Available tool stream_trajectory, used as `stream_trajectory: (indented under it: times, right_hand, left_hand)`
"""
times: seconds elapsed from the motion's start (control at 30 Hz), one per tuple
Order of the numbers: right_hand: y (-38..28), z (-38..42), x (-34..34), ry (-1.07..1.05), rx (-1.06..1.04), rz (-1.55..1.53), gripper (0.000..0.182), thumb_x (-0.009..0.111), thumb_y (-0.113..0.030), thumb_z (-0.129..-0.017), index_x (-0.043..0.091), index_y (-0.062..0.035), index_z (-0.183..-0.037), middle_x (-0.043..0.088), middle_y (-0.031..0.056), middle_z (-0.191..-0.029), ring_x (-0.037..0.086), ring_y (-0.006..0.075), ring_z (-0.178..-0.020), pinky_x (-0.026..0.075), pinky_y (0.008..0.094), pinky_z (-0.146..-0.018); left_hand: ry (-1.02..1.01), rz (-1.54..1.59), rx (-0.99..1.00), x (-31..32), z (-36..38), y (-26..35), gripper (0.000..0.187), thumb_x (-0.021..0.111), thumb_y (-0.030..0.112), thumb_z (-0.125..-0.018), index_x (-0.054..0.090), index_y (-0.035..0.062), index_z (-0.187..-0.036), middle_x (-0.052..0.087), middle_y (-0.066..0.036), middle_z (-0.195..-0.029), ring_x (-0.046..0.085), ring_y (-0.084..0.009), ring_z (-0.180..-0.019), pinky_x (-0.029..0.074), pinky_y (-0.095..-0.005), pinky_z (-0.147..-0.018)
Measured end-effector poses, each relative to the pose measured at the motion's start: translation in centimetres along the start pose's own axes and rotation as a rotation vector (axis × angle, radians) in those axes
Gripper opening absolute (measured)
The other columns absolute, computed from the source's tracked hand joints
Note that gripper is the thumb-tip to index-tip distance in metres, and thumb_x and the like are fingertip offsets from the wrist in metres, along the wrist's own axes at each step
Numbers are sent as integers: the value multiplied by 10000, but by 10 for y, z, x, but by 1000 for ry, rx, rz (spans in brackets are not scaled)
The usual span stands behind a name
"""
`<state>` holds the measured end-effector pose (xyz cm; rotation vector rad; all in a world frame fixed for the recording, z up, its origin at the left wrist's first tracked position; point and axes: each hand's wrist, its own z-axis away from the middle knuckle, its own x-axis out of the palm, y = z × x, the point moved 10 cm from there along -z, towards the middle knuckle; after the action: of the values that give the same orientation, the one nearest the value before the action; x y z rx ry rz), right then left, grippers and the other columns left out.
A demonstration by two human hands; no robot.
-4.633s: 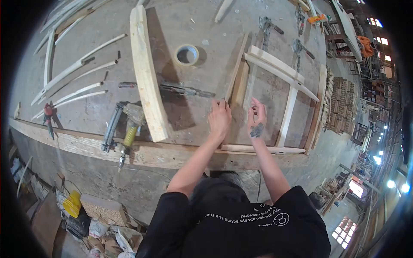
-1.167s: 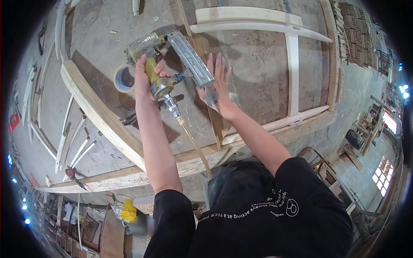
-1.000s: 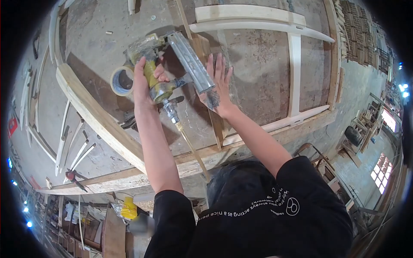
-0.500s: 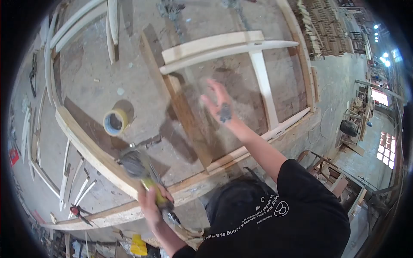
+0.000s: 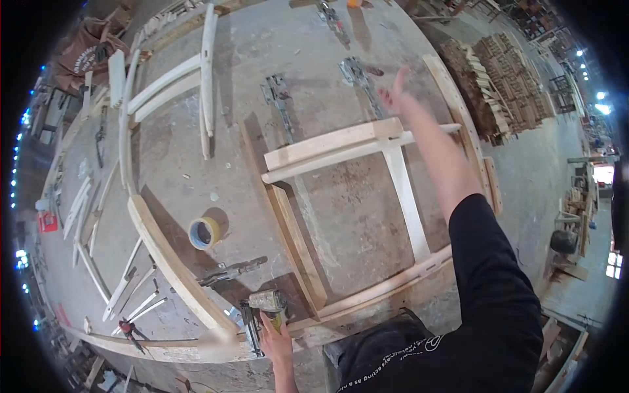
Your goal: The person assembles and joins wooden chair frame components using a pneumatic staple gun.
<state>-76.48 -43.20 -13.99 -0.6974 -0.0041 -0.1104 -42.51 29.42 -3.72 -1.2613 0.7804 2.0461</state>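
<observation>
My left hand (image 5: pixel 276 340) is wrapped round a nail gun (image 5: pixel 268 302) at the near edge of the work surface. My right hand (image 5: pixel 396 95), slightly blurred, is stretched far forward with fingers apart and nothing in it. It is close to a metal clamp (image 5: pixel 359 75) with a dark red handle. Below that arm is a pale wooden frame, with a curved top rail (image 5: pixel 334 144) and an upright slat (image 5: pixel 406 203). A brown board (image 5: pixel 288 229) runs along its left side.
A yellow tape roll (image 5: pixel 204 233) lies left of the frame. Another clamp (image 5: pixel 278 98) stands farther back, and a metal clamp (image 5: pixel 232 272) lies near the nail gun. A curved wooden beam (image 5: pixel 173 262) borders the left. Stacked wood (image 5: pixel 504 85) sits at the far right.
My right hand has moved forward from over the frame to beside the far clamp. My left hand still holds the nail gun, now more upright. The view has shifted, showing more of the far area.
</observation>
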Motion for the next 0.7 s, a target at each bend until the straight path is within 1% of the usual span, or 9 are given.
stream_trajectory:
  times: [0.07, 0.13, 0.23, 0.3, 0.4, 0.43, 0.53, 0.6, 0.7]
  right_hand:
    - [-105, 38, 42, 17, -489, 136, 884, 301, -963, -824, 547, -114, -836, 545, -14, -657, 439, 92, -517, 323, 264, -489]
    - [-179, 103, 98, -485, -652, -382, 849, 341, -940, -842, 585, -132, -757, 511, -28, -615, 461, 97, -528, 333, 258, -495]
    - [-148, 153, 144, -174, -910, 202, 852, 345, -904, -878, 634, -108, -785, 531, -3, -584, 457, 113, -488, 337, 267, -464]
    - [-67, 120, 182, -220, -654, 282, 892, 315, -901, -884, 661, -79, -894, 572, 23, -594, 467, 131, -456, 350, 284, -438]
    - [77, 94, 251, -467, -35, 548, 942, 277, -904, -884, 681, -60, -994, 580, 41, -590, 500, 145, -462, 375, 291, -438]
    - [32, 88, 290, -283, -376, 299, 911, 267, -885, -905, 672, -69, -951, 550, 33, -578, 494, 137, -482, 375, 284, -456]
    - [-93, 232, 301, -529, -802, -61, 738, 335, -752, -992, 620, -93, -824, 477, -4, -563, 482, 113, -553, 400, 266, -547]
    - [-152, 279, 308, -619, -1036, -90, 609, 456, -642, -1028, 637, -82, -871, 471, -25, -571, 450, 98, -555, 387, 264, -574]
    - [-125, 346, 233, -478, -1326, -11, 463, 597, -507, -1009, 646, -60, -1120, 512, -38, -691, 457, 70, -607, 371, 252, -550]
  left_hand:
    - [129, -35, -37, -27, 10, 7, 662, 681, 216, -902, 441, -10, -1477, 665, -247, -1040, 628, -430, -949, 493, -520, -851]
    - [232, -76, -73, -55, 33, 15, 526, 664, 159, -904, 556, -20, -1387, 641, -231, -1060, 588, -424, -988, 459, -522, -917]
    - [296, 38, -154, -43, 53, 22, 479, 667, 132, -914, 574, -10, -1362, 636, -235, -1178, 581, -424, -1076, 440, -514, -948]
    - [297, 143, -168, -48, 54, 51, 446, 674, 133, -916, 595, 0, -1335, 643, -222, -1237, 584, -418, -1125, 431, -523, -967]
    - [380, 133, 15, -64, 65, 113, 390, 662, 84, -927, 603, -10, -1301, 620, -157, -963, 583, -347, -921, 444, -476, -839]
    - [385, 125, 27, -66, 72, 123, 383, 659, 80, -927, 605, -9, -1296, 616, -153, -954, 583, -340, -912, 443, -471, -829]
    - [378, 126, -82, -66, 106, 107, 368, 653, 75, -931, 608, -3, -1287, 610, -143, -934, 583, -330, -901, 441, -468, -814]
    - [405, 153, -151, -58, 117, 97, 363, 653, 78, -935, 607, -2, -1286, 612, -139, -931, 583, -330, -900, 440, -470, -810]
    - [428, 247, -177, -45, 96, 89, 367, 673, 110, -939, 603, -8, -1280, 620, -139, -945, 584, -338, -909, 444, -469, -813]
